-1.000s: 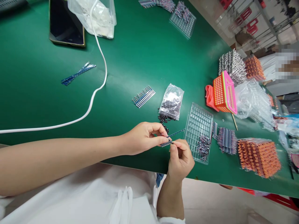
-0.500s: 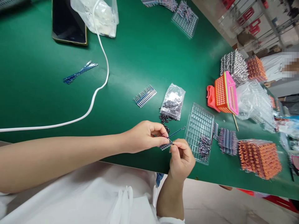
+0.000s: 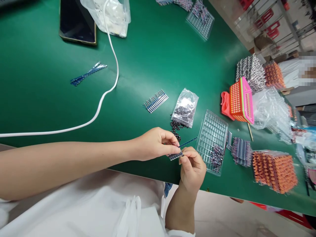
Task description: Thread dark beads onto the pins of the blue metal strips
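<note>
I see the left hand (image 3: pixel 158 144) reaching in from the left with its thumb and forefinger pinched shut on a short dark-blue strip of taped, wire-legged components (image 3: pixel 175 155), held just above the near edge of the green table mat (image 3: pixel 153 52). The right hand (image 3: pixel 194 166) comes up from below with its fingertips closed on the strip's right end, and I judge it is working on a single part there (the piece itself is too small for me to make out). A thin blue tail of tape (image 3: pixel 188 142) runs from between the two hands up and to the right.

The strip's long axis lies nearly level across the view, rising slightly to the right; its right end points at the clear plastic blister tray with rows of small pockets (image 3: pixel 212 135), which lies just beside the right hand. I cannot tell which way the fine leads point.

To do this well, I would keep the left pinch close to the working end so the strip cannot flex, and move only the right fingertips, in line with the strip.

Loose small black beads (image 3: pixel 174 126) lie near the left fingers, spilling from a small clear plastic bag of dark beads (image 3: pixel 185 107).
</note>
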`<state>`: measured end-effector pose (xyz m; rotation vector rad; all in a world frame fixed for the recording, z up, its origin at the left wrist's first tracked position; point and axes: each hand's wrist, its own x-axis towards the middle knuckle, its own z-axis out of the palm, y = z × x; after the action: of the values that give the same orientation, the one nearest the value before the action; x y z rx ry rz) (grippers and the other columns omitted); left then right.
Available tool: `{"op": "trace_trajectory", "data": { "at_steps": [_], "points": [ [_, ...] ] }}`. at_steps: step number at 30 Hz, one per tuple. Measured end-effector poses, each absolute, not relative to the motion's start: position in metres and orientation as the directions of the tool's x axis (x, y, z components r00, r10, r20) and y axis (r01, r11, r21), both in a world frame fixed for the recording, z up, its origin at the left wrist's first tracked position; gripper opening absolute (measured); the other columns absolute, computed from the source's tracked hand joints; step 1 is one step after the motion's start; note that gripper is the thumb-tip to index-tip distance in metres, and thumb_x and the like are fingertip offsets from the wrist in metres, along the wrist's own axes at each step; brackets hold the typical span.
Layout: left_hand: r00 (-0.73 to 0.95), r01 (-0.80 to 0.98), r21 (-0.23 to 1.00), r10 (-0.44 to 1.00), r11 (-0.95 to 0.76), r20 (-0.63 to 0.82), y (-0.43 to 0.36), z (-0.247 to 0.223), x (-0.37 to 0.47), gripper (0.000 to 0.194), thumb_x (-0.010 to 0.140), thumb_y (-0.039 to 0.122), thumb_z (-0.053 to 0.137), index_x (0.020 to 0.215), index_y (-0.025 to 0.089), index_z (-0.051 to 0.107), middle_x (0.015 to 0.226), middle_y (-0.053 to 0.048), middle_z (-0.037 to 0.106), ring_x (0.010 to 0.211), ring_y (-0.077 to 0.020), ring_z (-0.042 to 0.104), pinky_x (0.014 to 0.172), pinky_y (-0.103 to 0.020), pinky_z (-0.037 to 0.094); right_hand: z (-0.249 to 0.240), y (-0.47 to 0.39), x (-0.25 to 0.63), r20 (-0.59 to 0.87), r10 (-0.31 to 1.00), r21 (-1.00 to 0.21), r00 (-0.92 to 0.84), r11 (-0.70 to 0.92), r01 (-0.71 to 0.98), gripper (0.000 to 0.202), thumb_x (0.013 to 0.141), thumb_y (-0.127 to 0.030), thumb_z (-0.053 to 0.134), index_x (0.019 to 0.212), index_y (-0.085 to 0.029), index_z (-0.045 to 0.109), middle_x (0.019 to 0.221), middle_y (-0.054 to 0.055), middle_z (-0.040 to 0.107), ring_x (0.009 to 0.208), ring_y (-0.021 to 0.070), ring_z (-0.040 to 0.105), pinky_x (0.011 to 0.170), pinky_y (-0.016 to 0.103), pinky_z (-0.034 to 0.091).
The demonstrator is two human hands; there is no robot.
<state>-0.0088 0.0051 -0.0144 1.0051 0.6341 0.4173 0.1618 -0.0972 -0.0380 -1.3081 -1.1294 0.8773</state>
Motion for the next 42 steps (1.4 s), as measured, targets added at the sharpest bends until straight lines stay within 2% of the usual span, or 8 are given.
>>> {"op": "trace_trajectory", "data": {
  "at_steps": [7,15,24,42],
  "points": [
    [0.731,0.081,0.959,0.639,0.271,-0.241,0.003,-0.007,-0.014,0.019,0.08,0.034,0.069,0.08,0.015,0.069,0.074,-0.001,0.069,0.069,-0.0141,0.059,0.063,-0.024,0.045,-0.036,-0.097,0.165,0.015,0.977,-1.0,0.212,0.011,0.018,0.006,0.084,-0.027,0.073,0.085,-0.022,0.071,0.07,-0.002,0.055,0.064,0.0128,0.054,0.056,0.026,0.043],
    [0.739,0.139,0.964,0.623,0.229,-0.255,0.005,0.0,-0.015,0.015,0.079,0.03,0.067,0.077,0.015,0.07,0.071,-0.001,0.067,0.066,-0.0131,0.056,0.059,-0.021,0.043,-0.04,-0.098,0.17,-0.033,0.99,-0.993,0.138,-0.016,-0.118,0.008,0.083,-0.021,0.074,0.091,-0.025,0.076,0.075,-0.001,0.062,0.059,0.0108,0.057,0.05,0.023,0.045],
    [0.76,0.159,0.969,0.603,0.189,-0.242,0.003,-0.005,-0.012,0.017,0.08,0.03,0.063,0.076,0.014,0.067,0.067,0.0,0.064,0.062,-0.0123,0.054,0.056,-0.021,0.041,-0.038,-0.099,0.169,-0.067,0.986,-0.998,0.152,-0.065,-0.015,0.005,0.083,-0.026,0.077,0.086,-0.023,0.077,0.072,0.0,0.064,0.059,0.0127,0.06,0.053,0.026,0.049],
    [0.763,0.169,0.96,0.587,0.225,-0.272,0.004,-0.008,-0.011,0.015,0.078,0.027,0.063,0.072,0.014,0.066,0.063,0.001,0.061,0.06,-0.0121,0.052,0.054,-0.021,0.038,-0.04,-0.098,0.169,-0.039,0.988,-0.999,0.153,-0.042,0.012,0.002,0.083,-0.025,0.076,0.085,-0.024,0.078,0.07,0.0,0.066,0.061,0.0136,0.06,0.055,0.027,0.05]
  ]
}}
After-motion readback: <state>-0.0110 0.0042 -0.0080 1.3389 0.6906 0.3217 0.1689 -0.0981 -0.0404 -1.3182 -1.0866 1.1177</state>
